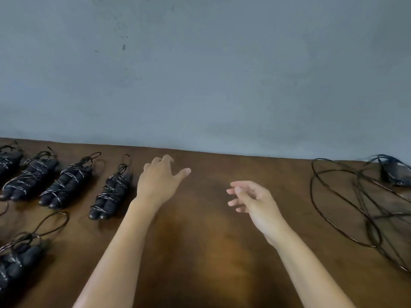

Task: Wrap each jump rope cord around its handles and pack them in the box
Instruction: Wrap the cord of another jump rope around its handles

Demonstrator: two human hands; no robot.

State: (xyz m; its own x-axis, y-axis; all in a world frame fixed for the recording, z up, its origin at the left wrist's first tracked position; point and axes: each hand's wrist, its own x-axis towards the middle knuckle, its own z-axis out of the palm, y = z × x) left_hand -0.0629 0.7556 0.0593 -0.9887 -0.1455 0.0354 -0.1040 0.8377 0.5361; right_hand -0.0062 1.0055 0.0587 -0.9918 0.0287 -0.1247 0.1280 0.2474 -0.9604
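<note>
Several wrapped jump ropes with black handles lie in a row at the left of the brown table (200, 230); the nearest one in that row is a bundle (111, 192) just left of my left hand (159, 178). Another wrapped bundle (20, 258) lies at the lower left. My left hand hovers open, fingers spread, holding nothing. My right hand (253, 203) is open too, fingers loosely curled, above the table's middle. At the far right lies a loose tangle of black cord (360, 207) with black handles (393, 174) at its back. No box is in view.
A grey wall (200, 74) rises straight behind the table's far edge. Bare wood lies between my two hands and in front of them. The loose cord loops spread out to the table's right edge.
</note>
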